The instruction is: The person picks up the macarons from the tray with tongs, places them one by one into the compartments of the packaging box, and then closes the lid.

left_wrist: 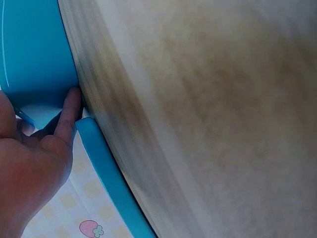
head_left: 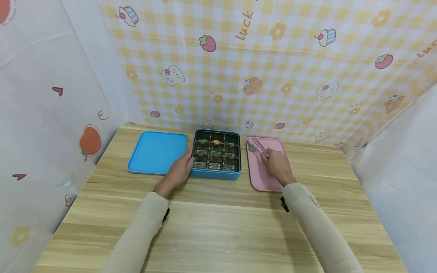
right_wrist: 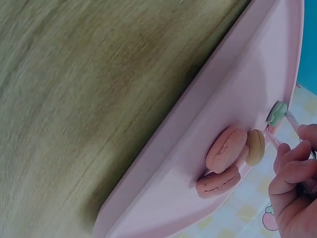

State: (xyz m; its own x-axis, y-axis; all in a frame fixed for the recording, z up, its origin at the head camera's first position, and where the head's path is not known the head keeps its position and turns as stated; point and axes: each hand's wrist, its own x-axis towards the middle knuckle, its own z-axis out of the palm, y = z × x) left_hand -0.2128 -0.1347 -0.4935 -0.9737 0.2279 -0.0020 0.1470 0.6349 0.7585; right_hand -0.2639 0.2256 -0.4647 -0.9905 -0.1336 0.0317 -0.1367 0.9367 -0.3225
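Note:
My left hand (head_left: 179,167) (left_wrist: 37,163) grips the left side of a blue tin (head_left: 215,174) (left_wrist: 39,49), which has a divided insert. Green, orange and blue pieces show in the insert's back row. Over a pink tray (head_left: 261,178) (right_wrist: 163,163), my right hand (head_left: 275,163) (right_wrist: 297,183) holds slim tongs (head_left: 258,146) (right_wrist: 293,120). Their tips are at a green macaron (right_wrist: 277,113) on the tray; whether they clamp it I cannot tell. Pink macarons (right_wrist: 226,149) and a tan one (right_wrist: 255,148) lie close by.
A flat blue lid (head_left: 158,152) (left_wrist: 111,171) lies left of the tin. All of these rest on a wooden table (head_left: 211,235). Patterned cloth (head_left: 232,76) hangs behind the table's back edge, and pale cloth (head_left: 44,132) hangs at the left.

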